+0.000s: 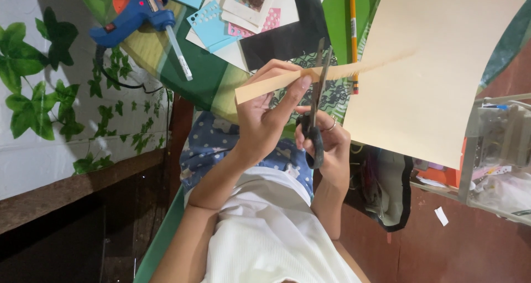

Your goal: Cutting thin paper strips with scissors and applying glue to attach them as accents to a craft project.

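Tan paper (431, 73) (left hand (265, 117) pinching) meets scissors (316, 100) in right hand (326, 142).

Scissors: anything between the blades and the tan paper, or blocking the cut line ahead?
Nothing visible. The scissors, in the right hand, already straddle the tan paper. The left hand pinches the cut strip on the near side of the blades, off the line ahead.

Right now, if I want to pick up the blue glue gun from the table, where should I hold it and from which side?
Probably by the handle. The blue glue gun lies flat on its side on the table, handle toward the picture's left edge, and the glue stick juts from the opposite end. Come from above on the handle side, away from the stick and the cord trailing over the table edge.
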